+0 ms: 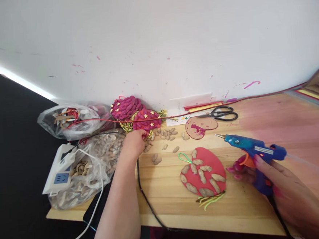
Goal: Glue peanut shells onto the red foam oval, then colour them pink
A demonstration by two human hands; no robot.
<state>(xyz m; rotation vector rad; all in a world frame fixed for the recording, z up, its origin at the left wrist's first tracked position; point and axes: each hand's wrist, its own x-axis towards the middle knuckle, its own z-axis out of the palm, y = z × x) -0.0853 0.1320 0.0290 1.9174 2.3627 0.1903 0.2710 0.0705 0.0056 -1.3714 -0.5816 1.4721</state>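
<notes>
At centre-left, the left hand (pixel 135 142) bends down to loose peanuts (pixel 167 136); whether it pinches one, I cannot tell. Below and right lies the red disc (pixel 211 161), nearer the right hand (pixel 286 187), which grips a glue gun (pixel 245 142), nozzle leftward.

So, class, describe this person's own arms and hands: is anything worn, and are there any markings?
Both forearms are bare as far as they show, with no sleeve or watch visible. The left hand and right hand wear no gloves. Pink colouring marks the right hand's fingers.
</notes>
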